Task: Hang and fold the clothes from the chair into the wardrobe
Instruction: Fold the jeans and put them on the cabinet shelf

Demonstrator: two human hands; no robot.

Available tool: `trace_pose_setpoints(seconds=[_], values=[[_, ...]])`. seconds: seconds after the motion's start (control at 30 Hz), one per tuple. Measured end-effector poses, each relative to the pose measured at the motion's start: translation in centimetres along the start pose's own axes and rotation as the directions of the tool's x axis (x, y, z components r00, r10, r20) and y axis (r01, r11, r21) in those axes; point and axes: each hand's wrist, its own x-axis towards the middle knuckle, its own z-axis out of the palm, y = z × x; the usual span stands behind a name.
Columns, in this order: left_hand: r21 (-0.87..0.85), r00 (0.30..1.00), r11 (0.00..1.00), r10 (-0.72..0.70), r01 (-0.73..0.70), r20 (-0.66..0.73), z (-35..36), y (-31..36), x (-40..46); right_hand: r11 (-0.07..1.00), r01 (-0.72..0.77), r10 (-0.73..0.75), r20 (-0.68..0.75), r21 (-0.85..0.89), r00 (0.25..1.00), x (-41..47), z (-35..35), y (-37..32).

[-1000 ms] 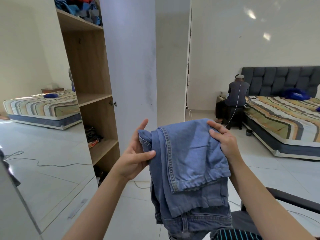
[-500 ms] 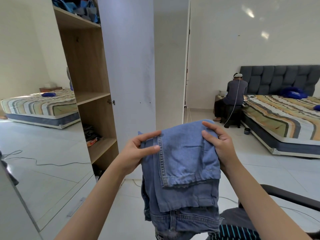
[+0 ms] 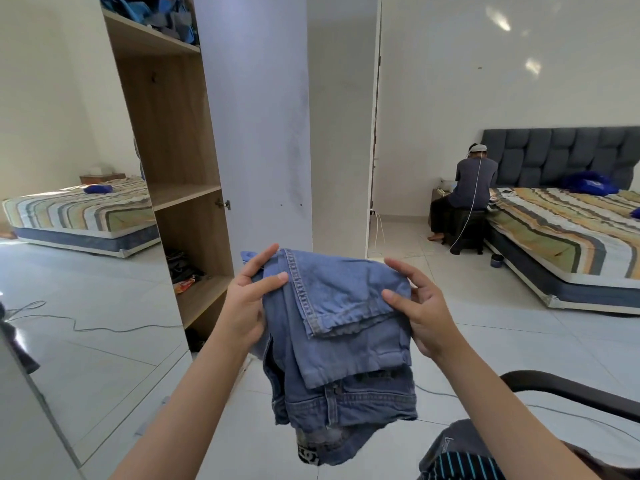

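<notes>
before the wardrobe point(image 3: 173, 140), left hand point(image 3: 244, 303) and right hand point(image 3: 424, 315) pinch folded jeans point(image 3: 343, 327)

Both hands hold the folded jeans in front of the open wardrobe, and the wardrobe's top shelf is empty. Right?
Not quite. The head view shows the top shelf holding a pile of blue clothes. The rest stands: left hand and right hand hold the folded jeans before the open wardrobe.

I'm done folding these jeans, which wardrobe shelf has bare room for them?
The middle shelf shows bare wood across what is visible. The top shelf is piled with blue clothes. The lower shelf holds dark items at its back, leaving bare wood toward the front.
</notes>
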Motion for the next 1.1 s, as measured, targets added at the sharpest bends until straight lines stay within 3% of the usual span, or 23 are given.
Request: trace_pose_setpoints(seconds=[0.13,0.3,0.4,0.53,0.63,0.73,0.8,1.0,1.1], values=[[-0.042,0.992,0.996,-0.068,0.073,0.109,-1.9,0.4,-0.1,0.976,0.166,-0.185,-0.137,-0.137,0.973,1.5,1.4,0.1],[0.033,0.934,0.966,-0.255,0.255,0.249,-3.5,0.1,-0.8,0.963,0.244,-0.259,-0.139,-0.117,0.956,2.5,2.9,-1.1],[-0.043,0.918,0.959,-0.255,0.281,0.305,-3.7,0.0,-1.4,0.956,0.246,-0.264,-0.109,-0.159,0.958,2.6,2.5,-1.2],[-0.188,0.976,0.973,-0.1,0.137,0.193,-2.5,-0.6,-1.7,0.954,0.227,-0.249,-0.095,-0.196,0.964,2.6,1.4,-1.1],[0.017,0.989,0.999,-0.032,0.03,0.147,-1.4,-0.9,-1.1,0.938,0.218,-0.247,-0.079,-0.271,0.966,2.3,0.8,-0.5],[0.272,0.995,0.962,-0.004,-0.023,0.099,-0.4,-0.9,-0.7,0.889,0.229,-0.271,-0.053,-0.397,0.961,2.0,0.7,0.1],[0.33,0.998,0.944,0.001,-0.021,0.06,0.2,-0.8,-0.6,0.854,0.238,-0.275,-0.015,-0.462,0.961,1.9,1.0,0.2],[0.239,0.992,0.969,0.089,-0.064,-0.094,-1.3,0.0,0.3,0.921,0.179,-0.189,0.006,-0.346,0.982,2.4,2.4,-1.3],[0.189,0.984,0.974,0.146,-0.125,-0.099,-2.8,1.1,1.2,0.88,0.217,-0.247,-0.017,-0.421,0.969,2.9,3.7,-0.9]])
